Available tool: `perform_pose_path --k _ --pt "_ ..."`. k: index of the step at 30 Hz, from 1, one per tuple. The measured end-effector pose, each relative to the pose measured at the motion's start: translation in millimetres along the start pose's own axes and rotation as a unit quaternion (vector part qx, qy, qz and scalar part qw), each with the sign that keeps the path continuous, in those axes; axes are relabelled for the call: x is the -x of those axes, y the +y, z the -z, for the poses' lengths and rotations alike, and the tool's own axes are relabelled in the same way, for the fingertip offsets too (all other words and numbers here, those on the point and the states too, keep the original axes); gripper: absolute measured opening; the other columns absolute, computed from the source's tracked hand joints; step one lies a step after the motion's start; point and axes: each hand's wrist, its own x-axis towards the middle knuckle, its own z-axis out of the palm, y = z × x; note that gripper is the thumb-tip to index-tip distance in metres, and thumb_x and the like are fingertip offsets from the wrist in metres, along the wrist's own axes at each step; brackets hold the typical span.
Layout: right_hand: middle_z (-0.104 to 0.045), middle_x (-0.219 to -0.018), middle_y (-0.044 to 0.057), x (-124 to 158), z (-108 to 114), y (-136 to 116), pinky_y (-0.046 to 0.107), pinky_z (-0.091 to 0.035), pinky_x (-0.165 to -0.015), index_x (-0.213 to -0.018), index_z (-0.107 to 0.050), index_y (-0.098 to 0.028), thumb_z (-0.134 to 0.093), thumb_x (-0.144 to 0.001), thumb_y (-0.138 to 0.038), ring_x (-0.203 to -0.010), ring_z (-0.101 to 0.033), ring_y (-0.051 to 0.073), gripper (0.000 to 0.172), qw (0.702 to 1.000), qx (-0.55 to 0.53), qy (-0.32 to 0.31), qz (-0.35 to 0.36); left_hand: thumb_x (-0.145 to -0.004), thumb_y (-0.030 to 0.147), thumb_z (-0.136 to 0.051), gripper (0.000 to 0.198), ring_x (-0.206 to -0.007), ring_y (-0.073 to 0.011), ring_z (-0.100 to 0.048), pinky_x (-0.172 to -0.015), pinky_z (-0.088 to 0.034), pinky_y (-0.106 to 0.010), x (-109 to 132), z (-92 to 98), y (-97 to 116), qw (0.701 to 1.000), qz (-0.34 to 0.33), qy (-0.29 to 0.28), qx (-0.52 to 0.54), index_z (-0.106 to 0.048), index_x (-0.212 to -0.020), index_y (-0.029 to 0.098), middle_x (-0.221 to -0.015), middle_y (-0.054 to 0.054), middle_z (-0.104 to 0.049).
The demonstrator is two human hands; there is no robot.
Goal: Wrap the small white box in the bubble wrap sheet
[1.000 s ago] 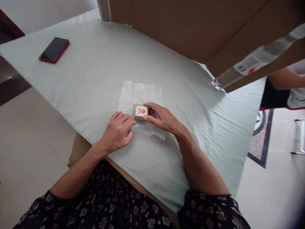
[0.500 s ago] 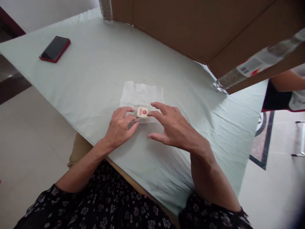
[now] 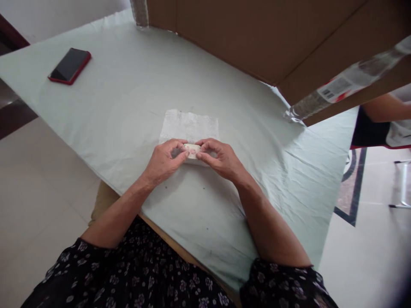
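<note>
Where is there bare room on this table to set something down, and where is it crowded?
The table is bare between the phone and the paper towel, and from the right hand to its right edge. Crowded: where the left hand and right hand pinch the small box, and beneath the cardboard box.

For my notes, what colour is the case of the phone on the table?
Red, around a black screen: the phone shows best in the head view, far left.

Left hand (image 3: 163,161) and right hand (image 3: 221,157) meet fingertip to fingertip. Thumbs and forefingers pinched together, other fingers curled. Forearms bare, angled inward. Wrists low, palms facing down.
</note>
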Motion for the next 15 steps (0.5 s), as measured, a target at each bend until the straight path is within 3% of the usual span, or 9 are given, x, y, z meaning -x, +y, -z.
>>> perform_pose_path --k 15 --pt "-0.074 -0.095 0.004 1.5 -8.3 -2.7 0.028 -0.044 -0.068 -0.080 -0.063 -0.022 -0.065 -0.088 -0.048 -0.081 -0.061 0.017 0.028 0.999 0.008 0.028 -0.013 -0.084 0.032 -0.069 0.015 -0.102 -0.0225 -0.072 -0.094 -0.054 -0.037 0.8 -2.6 -6.9 0.998 0.006 0.024 0.058 -0.066 -0.076 0.019 -0.107 -0.008 -0.078"
